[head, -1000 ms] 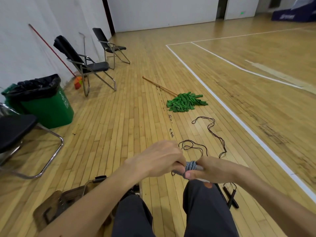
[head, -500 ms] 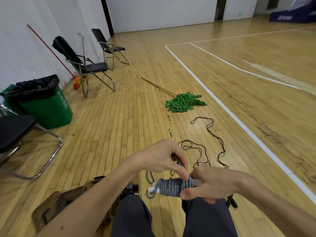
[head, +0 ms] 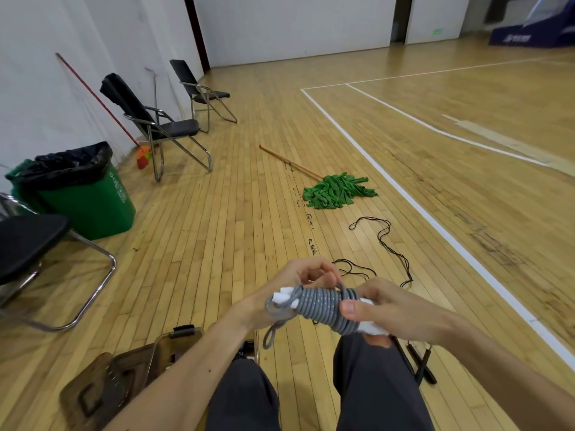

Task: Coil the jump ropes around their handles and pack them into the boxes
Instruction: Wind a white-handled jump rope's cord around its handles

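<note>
A grey jump rope is coiled tightly around its white handles, held above my knees. My right hand grips the right end of the bundle, thumb pressed on the coils. My left hand pinches the rope at the top of the coil near the left handle end; a short loose loop of grey rope hangs below. A black jump rope lies uncoiled on the floor ahead, its black handles beside my right leg. A clear plastic box sits on the floor by my left leg.
A green mop lies on the wooden floor ahead. A green bin and folding chairs stand along the left wall, another chair at near left. A brown lid or tray lies at lower left.
The coiled bundle has come up and grown more visible between my hands. My left hand has shifted from over the bundle to its upper left, carrying the rope's loose end round it.
</note>
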